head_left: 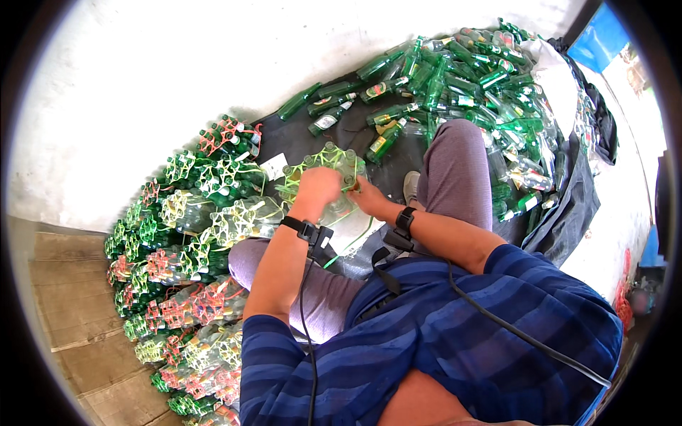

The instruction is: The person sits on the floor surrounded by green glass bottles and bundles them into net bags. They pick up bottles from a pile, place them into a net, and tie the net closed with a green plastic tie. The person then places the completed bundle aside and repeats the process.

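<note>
Before me stands a bundle of clear glass bottles (334,209), their necks laced with yellow-green plastic strapping (323,158). My left hand (319,183) is over the near left side of the necks, its fingers curled; what it grips is hidden under it. On the right side of the bundle, the thumb and fingers of my right hand (367,198) pinch at the strapping beside a bottle neck. A loose green strap end (357,239) hangs towards my lap over a white sheet (351,234). Both wrists wear black straps with small devices.
Tied bottle bundles (213,213) with green, yellow and red strapping stand along the left. A large heap of loose green bottles (453,80) lies ahead and right, partly on black sheeting (346,128). A white wall (176,64) rises behind; brown cardboard (80,298) is at far left.
</note>
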{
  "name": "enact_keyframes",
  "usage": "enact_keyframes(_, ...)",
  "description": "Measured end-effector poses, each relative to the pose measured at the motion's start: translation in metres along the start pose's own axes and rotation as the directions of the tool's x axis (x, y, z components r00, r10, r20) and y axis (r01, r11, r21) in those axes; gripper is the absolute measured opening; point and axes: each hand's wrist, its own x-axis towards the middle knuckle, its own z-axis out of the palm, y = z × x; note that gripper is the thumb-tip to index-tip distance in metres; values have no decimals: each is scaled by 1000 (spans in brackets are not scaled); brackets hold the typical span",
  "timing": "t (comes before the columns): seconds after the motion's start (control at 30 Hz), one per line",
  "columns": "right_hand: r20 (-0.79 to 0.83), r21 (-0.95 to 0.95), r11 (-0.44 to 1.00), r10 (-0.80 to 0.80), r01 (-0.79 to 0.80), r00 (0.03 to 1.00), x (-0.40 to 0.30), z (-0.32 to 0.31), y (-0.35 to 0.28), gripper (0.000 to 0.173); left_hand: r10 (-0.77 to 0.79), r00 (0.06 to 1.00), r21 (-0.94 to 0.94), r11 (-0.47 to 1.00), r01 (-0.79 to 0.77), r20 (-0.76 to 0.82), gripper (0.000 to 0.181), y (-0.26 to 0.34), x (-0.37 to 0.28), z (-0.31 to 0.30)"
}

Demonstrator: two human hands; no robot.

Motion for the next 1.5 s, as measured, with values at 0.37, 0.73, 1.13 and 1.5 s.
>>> enact_keyframes(0.37, -41, 3, 1000, -20, 20, 999, -11, -7, -28, 43, -116, 992, -135, 983, 122, 51, 33, -15, 1, -21)
enact_keyframes(0.73, -12, 258, 964, -59, 60, 998, 3, 10, -4, 40, -71, 990, -194, 980, 46, -121, 15, -21, -1, -13)
enact_keyframes(1.13, 69, 471, 872, 112, -131, 991, 2, 11, -9, 44, -34, 971, -261, 965, -30, -238, 10, -33, -2, -10)
enact_keyframes(1.5, 41, 448, 889, 83, -92, 996, -11, 4, -26, 49, -36, 964, -339, 939, -58, -264, 13, -49, 1, 7)
